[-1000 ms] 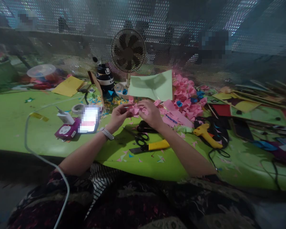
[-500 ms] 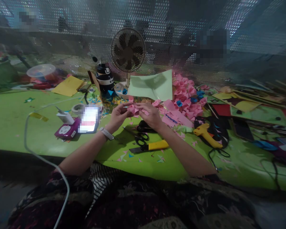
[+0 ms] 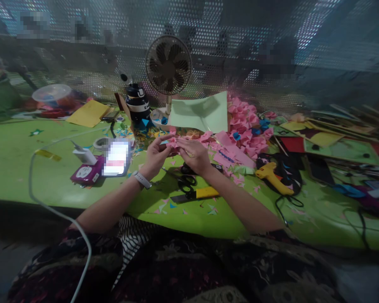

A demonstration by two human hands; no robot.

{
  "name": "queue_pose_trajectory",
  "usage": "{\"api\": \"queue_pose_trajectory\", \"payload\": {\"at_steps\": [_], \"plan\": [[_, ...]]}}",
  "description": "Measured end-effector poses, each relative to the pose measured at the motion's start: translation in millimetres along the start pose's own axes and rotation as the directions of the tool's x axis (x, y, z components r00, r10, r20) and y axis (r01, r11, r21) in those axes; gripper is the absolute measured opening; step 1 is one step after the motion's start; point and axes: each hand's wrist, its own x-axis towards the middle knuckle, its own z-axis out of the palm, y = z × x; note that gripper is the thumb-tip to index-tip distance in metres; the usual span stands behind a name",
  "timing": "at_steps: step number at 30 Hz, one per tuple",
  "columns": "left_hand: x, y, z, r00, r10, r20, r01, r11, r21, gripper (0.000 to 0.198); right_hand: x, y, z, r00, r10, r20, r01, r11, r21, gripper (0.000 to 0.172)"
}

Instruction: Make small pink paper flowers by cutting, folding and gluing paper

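Between my fingertips is a small folded piece of pink paper (image 3: pixel 173 144). My left hand (image 3: pixel 157 155) pinches it from the left, thumb and fingers closed on it. My right hand (image 3: pixel 194 155) grips its other side, the fingers partly covering it. Under my hands lie black-handled scissors (image 3: pixel 187 184) and a utility knife (image 3: pixel 205 192) with a yellow handle. Beyond and to the right, a heap of folded pink paper pieces (image 3: pixel 244 122) has a few blue ones among it. Pink paper strips (image 3: pixel 232 151) lie just right of my right hand.
A lit phone (image 3: pixel 116 158) and a purple power socket (image 3: pixel 87 171) with a charger stand left. A fan (image 3: pixel 169 65), a black bottle (image 3: pixel 138 103) and a pale green sheet (image 3: pixel 200 111) are behind. A yellow glue gun (image 3: pixel 274 177) lies right, with a cord.
My right hand has shifted slightly left and its fingers lie closer over the pink paper. Both hands still hold the piece. The whole view has moved slightly.
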Motion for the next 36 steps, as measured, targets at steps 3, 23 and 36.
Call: {"api": "queue_pose_trajectory", "payload": {"at_steps": [3, 23, 36], "plan": [[-1, -1, 1.9, 0.999, -0.018, -0.048, 0.018, 1.0, 0.002, 0.042, -1, -4, 0, 0.996, -0.027, 0.083, 0.037, 0.991, -0.129, 0.037], [1, 4, 3.6, 0.992, -0.053, -0.116, 0.054, 0.999, 0.008, 0.037, -1, 1, -2, 0.999, 0.002, 0.035, 0.004, 0.983, -0.182, 0.039], [4, -12, -3.3, 0.995, 0.099, -0.01, -0.096, 0.984, 0.148, 0.034, -2, 3, 6, 0.992, 0.057, -0.109, -0.073, 0.987, -0.142, 0.022]]}}
